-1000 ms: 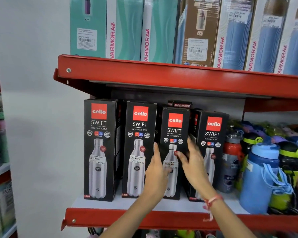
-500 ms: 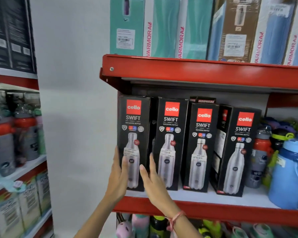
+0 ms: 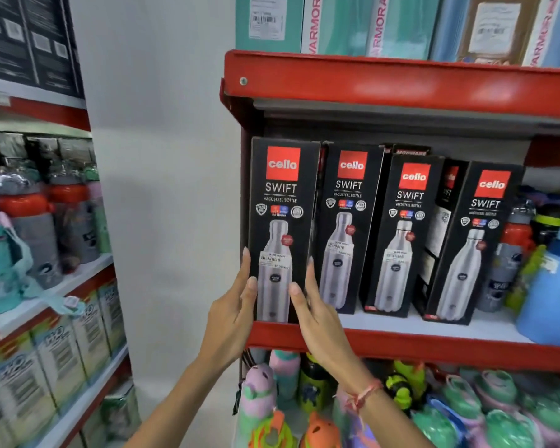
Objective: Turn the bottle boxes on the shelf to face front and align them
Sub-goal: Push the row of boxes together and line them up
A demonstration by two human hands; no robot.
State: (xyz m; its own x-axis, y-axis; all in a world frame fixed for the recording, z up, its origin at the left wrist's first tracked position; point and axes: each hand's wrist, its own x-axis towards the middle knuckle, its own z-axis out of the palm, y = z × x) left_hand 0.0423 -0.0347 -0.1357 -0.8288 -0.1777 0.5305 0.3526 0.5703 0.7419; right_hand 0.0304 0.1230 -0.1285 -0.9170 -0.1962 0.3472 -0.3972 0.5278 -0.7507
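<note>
Several black Cello Swift bottle boxes stand in a row on the red shelf. The leftmost box sits forward at the shelf's front edge, face front. My left hand grips its lower left side and my right hand its lower right side. The second box and third box face front, set further back. The rightmost box is turned slightly, its left side panel showing.
Loose bottles and a blue jug crowd the shelf's right end. Tall boxes stand on the shelf above; colourful bottles fill the one below. A second rack with bottles and boxes stands to the left.
My hands moved left from the third box to the leftmost one and closed on its sides. That box has come forward to the shelf edge. The view shifted left.
</note>
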